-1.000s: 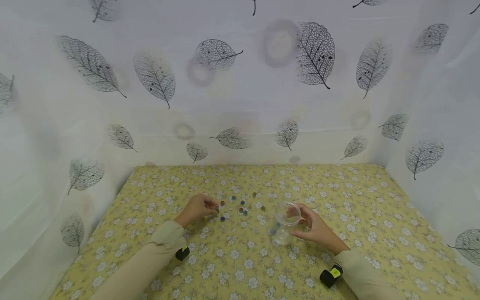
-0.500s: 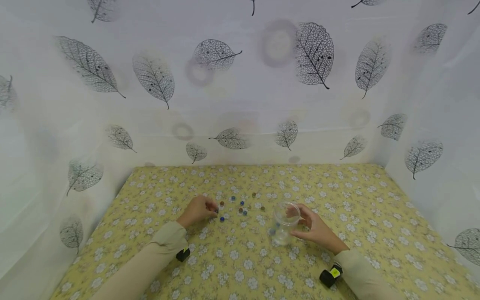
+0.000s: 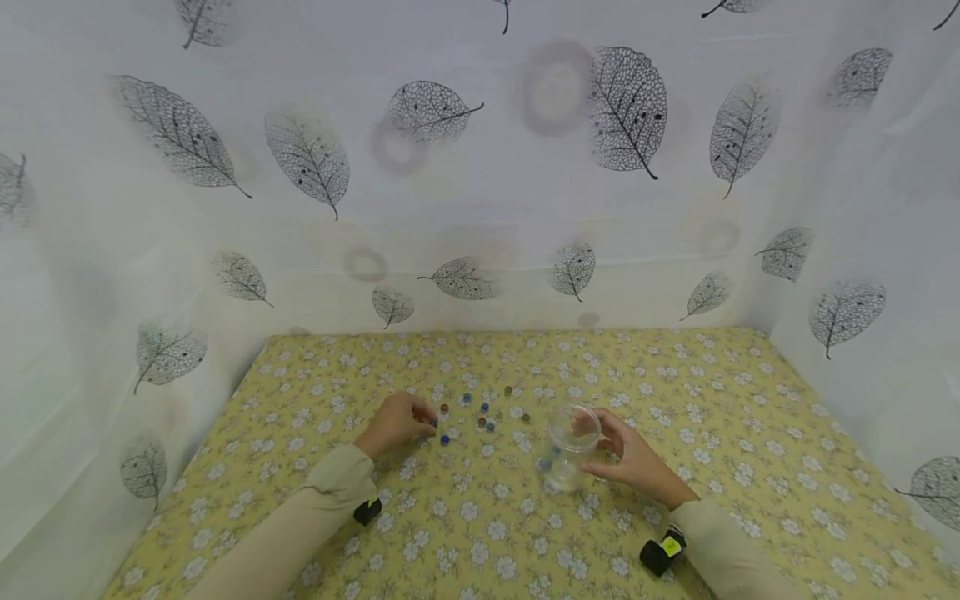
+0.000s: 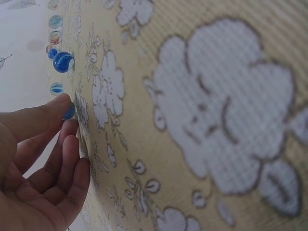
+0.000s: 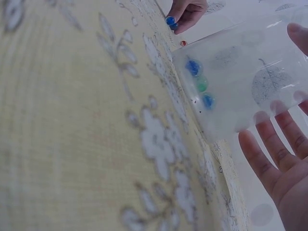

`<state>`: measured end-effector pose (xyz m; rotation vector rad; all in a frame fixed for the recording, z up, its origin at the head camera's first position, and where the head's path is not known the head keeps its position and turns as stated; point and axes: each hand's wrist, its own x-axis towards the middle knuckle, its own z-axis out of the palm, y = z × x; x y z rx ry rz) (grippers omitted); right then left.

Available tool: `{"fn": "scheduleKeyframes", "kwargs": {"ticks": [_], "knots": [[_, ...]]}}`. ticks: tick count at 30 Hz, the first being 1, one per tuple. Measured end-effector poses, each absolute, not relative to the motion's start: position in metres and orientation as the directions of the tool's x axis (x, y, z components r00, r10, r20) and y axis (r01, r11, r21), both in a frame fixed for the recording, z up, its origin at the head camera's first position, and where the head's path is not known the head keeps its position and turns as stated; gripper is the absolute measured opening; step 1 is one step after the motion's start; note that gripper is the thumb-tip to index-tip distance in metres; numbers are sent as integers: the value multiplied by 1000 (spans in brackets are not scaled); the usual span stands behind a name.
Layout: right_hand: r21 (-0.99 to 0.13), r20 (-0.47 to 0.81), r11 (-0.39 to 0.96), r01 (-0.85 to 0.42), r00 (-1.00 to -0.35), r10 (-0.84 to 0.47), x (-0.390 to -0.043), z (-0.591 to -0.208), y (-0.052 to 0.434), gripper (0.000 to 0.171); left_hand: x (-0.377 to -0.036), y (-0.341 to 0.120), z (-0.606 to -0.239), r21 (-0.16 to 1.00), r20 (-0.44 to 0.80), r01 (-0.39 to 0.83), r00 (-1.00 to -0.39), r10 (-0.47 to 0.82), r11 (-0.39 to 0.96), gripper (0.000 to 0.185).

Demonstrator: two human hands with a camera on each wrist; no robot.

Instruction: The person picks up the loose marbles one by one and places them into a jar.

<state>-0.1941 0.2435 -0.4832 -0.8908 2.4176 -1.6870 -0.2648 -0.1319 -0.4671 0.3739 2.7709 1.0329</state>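
Note:
My left hand (image 3: 397,421) is low over the cloth at the left of the scattered marbles. Its thumb and fingertips pinch a blue marble (image 4: 69,111), mostly covered by the fingers. A dark blue marble (image 3: 445,439) lies just beside those fingertips. To the right, my right hand (image 3: 628,454) holds a clear plastic jar (image 3: 564,479) from its right side, thumb in front and fingers behind. Upright on the cloth, the jar has an open top and a few marbles at the bottom, among them a green marble (image 5: 201,84) and a blue marble (image 5: 193,67).
Several loose marbles lie between the hands, including a blue one (image 3: 467,397), a reddish one (image 3: 445,408) and a brownish one (image 3: 526,418). A yellow floral cloth (image 3: 480,517) covers the table. White leaf-print sheeting (image 3: 480,200) encloses the back and sides.
My left hand has moved very slightly, its fingertips drawing closer around the marble. The right hand and the jar have stayed in place.

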Motion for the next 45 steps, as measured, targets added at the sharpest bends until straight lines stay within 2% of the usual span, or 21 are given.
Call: {"fn": "scheduleKeyframes", "kwargs": {"ticks": [17, 30, 45], "knots": [[-879, 271, 227, -420, -830, -488, -194, -483, 244, 58, -268, -136, -473, 692, -67, 139, -965, 254, 708, 7], [-892, 237, 236, -386, -843, -484, -194, -483, 245, 59, -257, -133, -446, 723, -79, 68, -980, 180, 687, 13], [-884, 253, 237, -402, -840, -480, -193, -481, 243, 59, -242, -121, -416, 760, 31, 177, -971, 237, 625, 18]]}}
